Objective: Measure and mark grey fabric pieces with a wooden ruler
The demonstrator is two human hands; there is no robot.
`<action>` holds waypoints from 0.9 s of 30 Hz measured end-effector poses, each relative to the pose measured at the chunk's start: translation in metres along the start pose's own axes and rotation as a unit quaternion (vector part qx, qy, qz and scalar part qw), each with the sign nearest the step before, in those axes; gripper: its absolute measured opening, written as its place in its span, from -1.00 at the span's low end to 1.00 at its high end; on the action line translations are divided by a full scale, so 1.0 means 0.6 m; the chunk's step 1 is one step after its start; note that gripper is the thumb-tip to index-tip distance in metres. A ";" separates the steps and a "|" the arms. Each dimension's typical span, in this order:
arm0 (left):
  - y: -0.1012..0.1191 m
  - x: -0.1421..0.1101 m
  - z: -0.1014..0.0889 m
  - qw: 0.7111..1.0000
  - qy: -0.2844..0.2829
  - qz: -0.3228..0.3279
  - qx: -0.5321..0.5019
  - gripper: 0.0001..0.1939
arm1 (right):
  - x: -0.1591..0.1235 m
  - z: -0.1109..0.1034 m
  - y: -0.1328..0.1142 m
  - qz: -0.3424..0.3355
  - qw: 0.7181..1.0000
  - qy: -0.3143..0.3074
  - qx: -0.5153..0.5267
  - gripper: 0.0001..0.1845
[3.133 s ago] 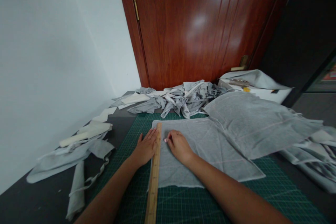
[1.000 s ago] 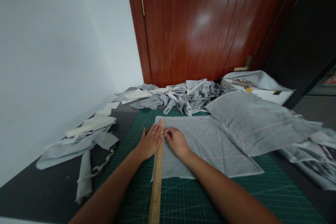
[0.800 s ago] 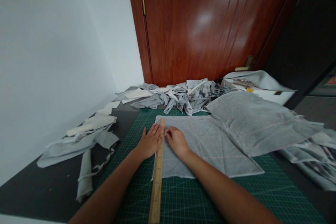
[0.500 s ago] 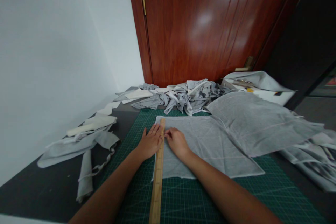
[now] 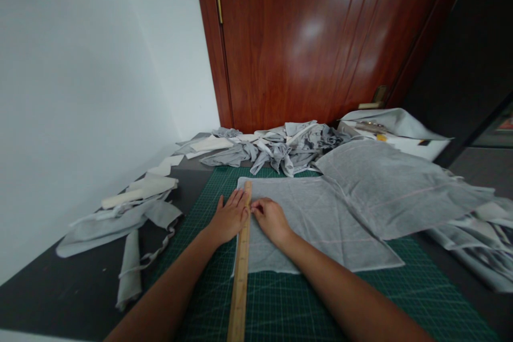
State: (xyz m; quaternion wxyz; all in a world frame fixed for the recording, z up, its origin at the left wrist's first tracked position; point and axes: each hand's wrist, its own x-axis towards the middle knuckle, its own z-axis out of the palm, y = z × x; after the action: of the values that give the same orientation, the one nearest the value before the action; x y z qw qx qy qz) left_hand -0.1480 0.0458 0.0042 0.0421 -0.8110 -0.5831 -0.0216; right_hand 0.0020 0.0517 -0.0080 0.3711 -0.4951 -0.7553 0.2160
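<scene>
A grey piece of fabric [image 5: 304, 224] lies spread on the green cutting mat [image 5: 288, 299]. Along its left side runs a long wooden ruler [image 5: 240, 272], which reaches past the fabric's near edge toward me. My left hand [image 5: 230, 216] lies flat on the ruler and the cloth beside it, fingers stretched out. Against the ruler's right edge, my right hand [image 5: 270, 216] is closed in a pinch, its fingertips low on the fabric. Whatever sits between those fingertips is too small to make out.
Crumpled grey scraps [image 5: 280, 147] are heaped at the back below a brown door [image 5: 292, 43]. More offcuts [image 5: 136, 208] lie on the left by the white wall. At right, another grey fabric sheet [image 5: 393, 187] overlaps the spread piece, near a white box [image 5: 420, 147].
My right hand has shifted very slightly along the ruler's edge. The left hand, ruler and fabric stay where they were.
</scene>
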 end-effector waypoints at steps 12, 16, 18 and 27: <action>-0.003 0.000 0.003 1.000 0.002 0.005 0.005 -0.47 | -0.008 -0.002 -0.001 -0.020 1.000 -0.003 0.014 -0.80; -0.003 0.000 0.005 1.000 0.006 0.008 0.009 -0.47 | -0.014 -0.004 -0.002 -0.027 0.999 -0.009 0.014 -0.80; -0.003 0.000 0.006 1.000 0.007 0.010 0.007 -0.47 | -0.017 -0.005 -0.002 -0.029 0.999 -0.014 0.015 -0.81; -0.004 0.000 0.004 1.000 0.001 0.008 0.009 -0.46 | -0.032 -0.008 -0.004 -0.029 0.999 -0.025 0.026 -0.80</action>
State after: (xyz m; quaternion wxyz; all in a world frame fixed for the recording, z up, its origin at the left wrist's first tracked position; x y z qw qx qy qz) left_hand -0.1502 0.0465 0.0020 0.0498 -0.8153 -0.5766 -0.0171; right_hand 0.0087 0.0333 -0.0099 0.3711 -0.4575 -0.7725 0.2370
